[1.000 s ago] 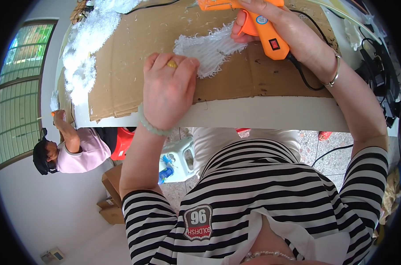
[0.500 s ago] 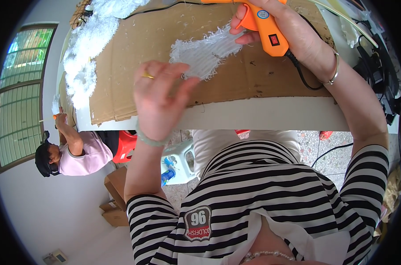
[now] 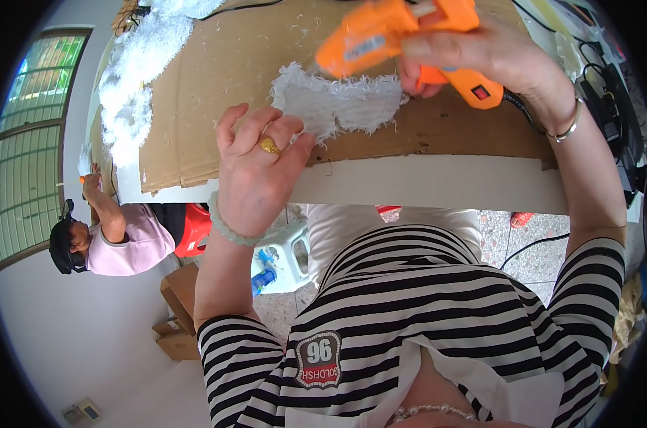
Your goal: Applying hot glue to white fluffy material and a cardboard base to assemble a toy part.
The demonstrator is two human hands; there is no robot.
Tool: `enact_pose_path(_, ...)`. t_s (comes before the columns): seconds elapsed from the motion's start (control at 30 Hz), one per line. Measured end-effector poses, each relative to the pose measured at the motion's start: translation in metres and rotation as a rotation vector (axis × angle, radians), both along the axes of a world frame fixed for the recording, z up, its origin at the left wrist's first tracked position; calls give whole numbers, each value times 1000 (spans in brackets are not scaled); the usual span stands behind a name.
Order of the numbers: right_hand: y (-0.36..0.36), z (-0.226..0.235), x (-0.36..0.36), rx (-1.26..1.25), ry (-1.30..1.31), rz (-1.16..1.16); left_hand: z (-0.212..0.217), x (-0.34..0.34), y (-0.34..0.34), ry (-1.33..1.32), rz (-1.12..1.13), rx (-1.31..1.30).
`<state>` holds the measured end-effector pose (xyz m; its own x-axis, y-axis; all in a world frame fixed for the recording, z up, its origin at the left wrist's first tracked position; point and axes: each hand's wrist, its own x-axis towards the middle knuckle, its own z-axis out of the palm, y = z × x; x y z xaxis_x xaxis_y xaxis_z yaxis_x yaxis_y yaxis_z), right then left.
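My right hand [image 3: 473,60] is wrapped round an orange glue gun [image 3: 370,39], its nozzle pointing left and down above a white fringed fabric piece [image 3: 341,103]. The fabric has shaggy edges and lies on a brown cardboard sheet [image 3: 216,78]. At its lower left edge is my left hand [image 3: 263,160], fingers bent and thumb and forefinger close together on the fringe. Their exact contact with the fabric is partly hidden. A black cord runs from the glue gun's handle.
Fluffy white material [image 3: 127,93] is heaped along the cardboard's left side. Black devices and cables [image 3: 612,128] crowd the table's right end. Beyond the left edge, another person [image 3: 124,239] works at the table. A pale plastic stool [image 3: 288,260] stands below the table edge.
The glue gun has swung down and left over the fabric, its nozzle now in view. The fabric's right end has shifted downward. My left hand has steadied at the fabric's edge, its fingers drawn closer together.
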<state>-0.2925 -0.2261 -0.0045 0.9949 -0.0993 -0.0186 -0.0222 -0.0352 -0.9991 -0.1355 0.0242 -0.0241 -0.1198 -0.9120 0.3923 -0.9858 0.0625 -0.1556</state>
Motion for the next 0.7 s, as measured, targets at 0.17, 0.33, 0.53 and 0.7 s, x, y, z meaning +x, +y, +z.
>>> enact_pose_path(0.17,8,2,-1,-312,135,114,-7,1,7,15,37,-46)
enact_pose_path(0.33,15,3,0,-419,234,112,-10,1,5,6,44,-70)
enact_pose_path(0.53,14,2,-5,-339,243,-1,-11,3,6,14,33,-84)
enact_pose_path(0.7,17,16,4,-577,432,45,-13,3,6,22,32,-99)
